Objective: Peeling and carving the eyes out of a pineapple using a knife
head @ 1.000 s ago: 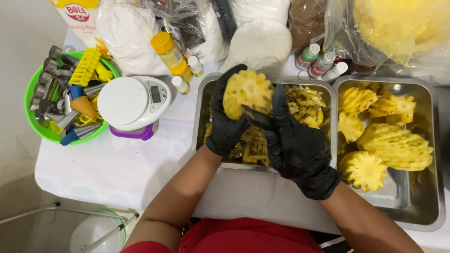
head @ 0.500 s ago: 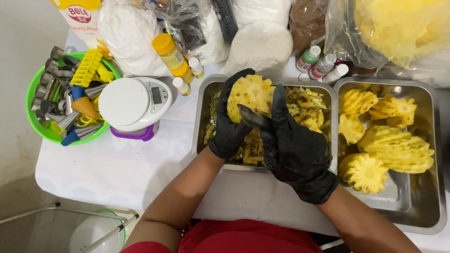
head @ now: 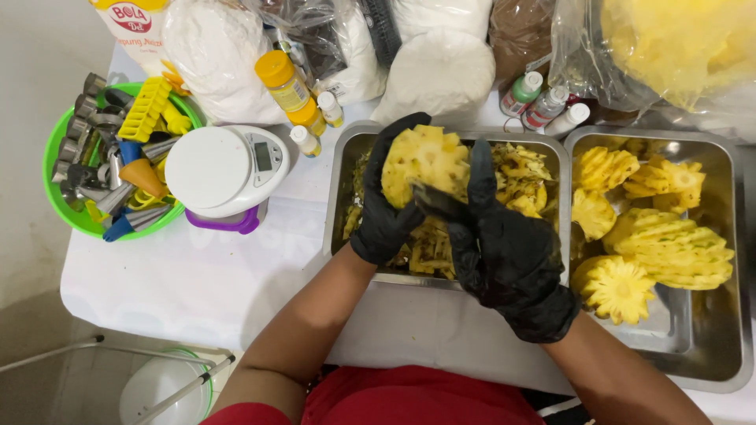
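Left hand [head: 386, 212] grips a peeled pineapple [head: 425, 161]; right hand [head: 512, 252] grips a knife [head: 433, 201] against it

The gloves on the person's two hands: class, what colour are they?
Black, on both the left hand and right hand, seen in the head view.
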